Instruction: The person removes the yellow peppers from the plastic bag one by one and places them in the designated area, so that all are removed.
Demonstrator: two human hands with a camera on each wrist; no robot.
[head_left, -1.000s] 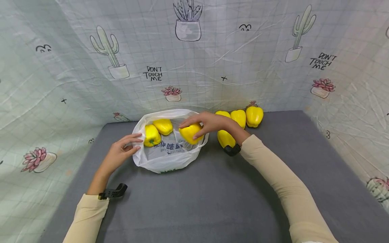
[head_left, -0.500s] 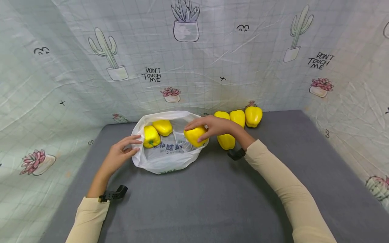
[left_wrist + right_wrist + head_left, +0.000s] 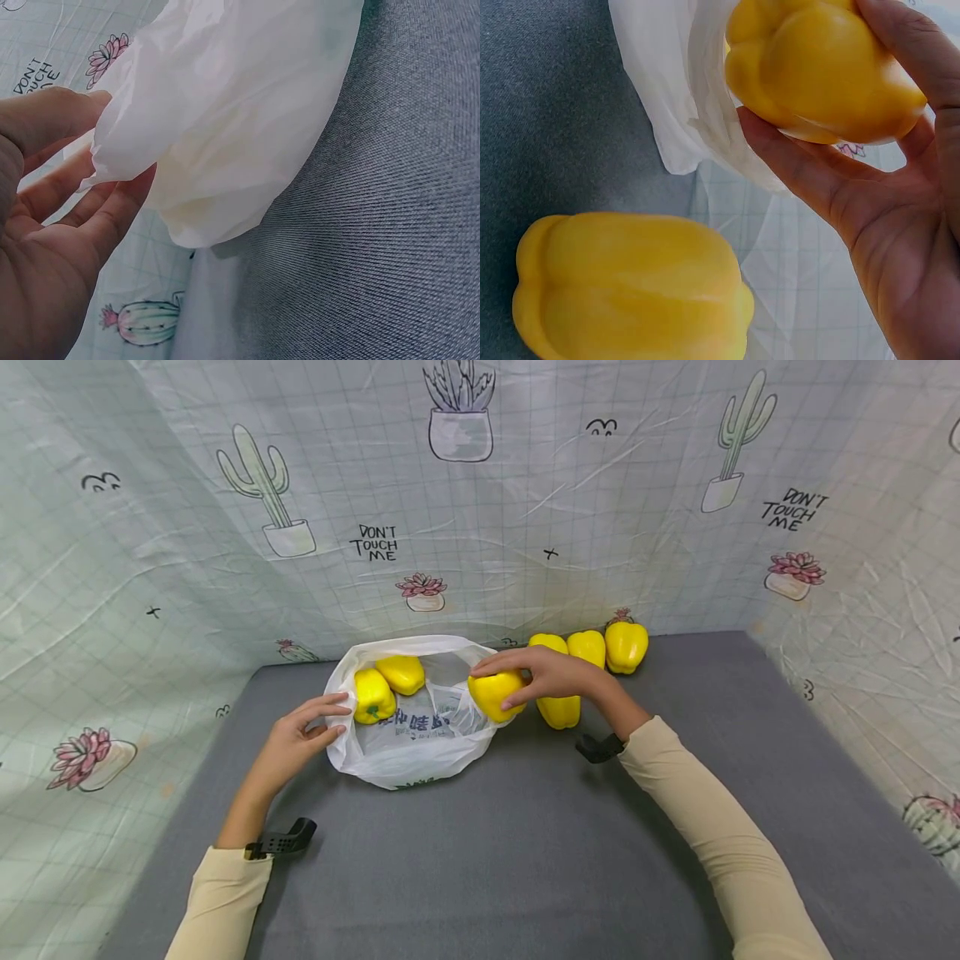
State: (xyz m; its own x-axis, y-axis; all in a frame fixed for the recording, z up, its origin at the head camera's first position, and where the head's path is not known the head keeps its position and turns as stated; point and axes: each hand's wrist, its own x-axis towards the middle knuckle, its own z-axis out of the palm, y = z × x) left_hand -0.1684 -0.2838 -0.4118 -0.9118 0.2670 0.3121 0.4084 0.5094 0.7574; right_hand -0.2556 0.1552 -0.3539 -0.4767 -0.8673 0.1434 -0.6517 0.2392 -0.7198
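Note:
A white plastic bag (image 3: 420, 770) stands with its mouth spread wide on the grey table. My left hand (image 3: 294, 739) pinches its left rim; in the left wrist view the film of the bag (image 3: 240, 97) passes between thumb and fingers. Two yellow bell peppers lie inside, one at the left wall (image 3: 373, 697) and one behind it (image 3: 402, 674). My right hand (image 3: 555, 672) grips another yellow bell pepper (image 3: 491, 696), held over the bag's right rim. In the right wrist view, thumb and fingers wrap around this pepper (image 3: 825, 71).
Right of the bag, several more yellow peppers sit near the table's back edge, among them a front pepper (image 3: 559, 712) and a far-right pepper (image 3: 627, 647). A printed cloth (image 3: 480, 568) hangs behind the table (image 3: 480, 860) and along both sides.
My right hand has moved right with the pepper, from above the bag's inside to its right rim. The left hand has stayed at the left rim.

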